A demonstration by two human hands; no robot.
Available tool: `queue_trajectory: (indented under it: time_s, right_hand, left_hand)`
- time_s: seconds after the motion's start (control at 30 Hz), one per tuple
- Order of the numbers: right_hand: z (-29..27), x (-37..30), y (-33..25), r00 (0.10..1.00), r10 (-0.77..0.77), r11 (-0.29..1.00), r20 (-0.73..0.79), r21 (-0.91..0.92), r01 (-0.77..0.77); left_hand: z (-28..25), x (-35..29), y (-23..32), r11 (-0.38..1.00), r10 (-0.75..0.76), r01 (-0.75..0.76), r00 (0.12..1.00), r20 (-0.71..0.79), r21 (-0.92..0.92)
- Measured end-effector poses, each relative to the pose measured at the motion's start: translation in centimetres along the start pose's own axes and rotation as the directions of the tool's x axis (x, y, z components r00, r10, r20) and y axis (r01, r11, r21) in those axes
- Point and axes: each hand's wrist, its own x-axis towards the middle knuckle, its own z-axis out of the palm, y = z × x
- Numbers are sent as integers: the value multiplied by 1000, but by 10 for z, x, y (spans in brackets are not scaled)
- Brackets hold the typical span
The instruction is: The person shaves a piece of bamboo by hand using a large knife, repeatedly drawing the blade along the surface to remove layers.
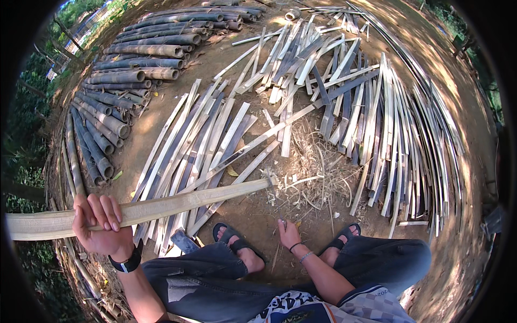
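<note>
A long pale bamboo strip (pixel 177 202) runs from the left rim to the middle of the view, rising slightly toward its right end. My left hand (pixel 102 220) is closed around it near the left side, fingers wrapped over the top. My right hand (pixel 289 235) is closed on the handle of a knife (pixel 273 189), low between my feet. The narrow dark blade points away from me and meets or overlaps the strip's right end; whether it cuts into the wood I cannot tell. Most of the handle is hidden in my fist.
Split bamboo slats (pixel 188 145) lie just beyond the strip. More slats (pixel 388 140) fan out at the right, and others (pixel 307 54) are heaped farther off. Curled shavings (pixel 318 177) cover the ground ahead. Whole bamboo poles (pixel 145 51) are stacked at the far left. My sandalled feet (pixel 239 247) flank the knife.
</note>
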Motion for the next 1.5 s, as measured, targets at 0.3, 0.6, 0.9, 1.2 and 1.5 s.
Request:
queue_trajectory:
  time_s: [0.3,0.6,0.9,1.2,1.5]
  right_hand:
    - [1,-6,-41,989,-144,989,24,-14,144]
    - [8,0,-16,992,-107,994,-72,-30,105]
    - [8,8,42,977,191,980,-90,-46,-195]
    - [-7,-14,-56,994,-109,992,-17,55,110]
    - [3,-7,-35,997,-27,995,-68,98,33]
  left_hand:
    - [2,-2,3,1000,5,-5,1000,12,7]
    - [9,-3,2,999,-5,7,999,42,-36]
    - [12,3,-2,998,0,3,999,49,-55]
    - [9,-3,2,1000,-7,8,999,46,-22]
    - [13,-1,4,999,-7,11,994,107,-43]
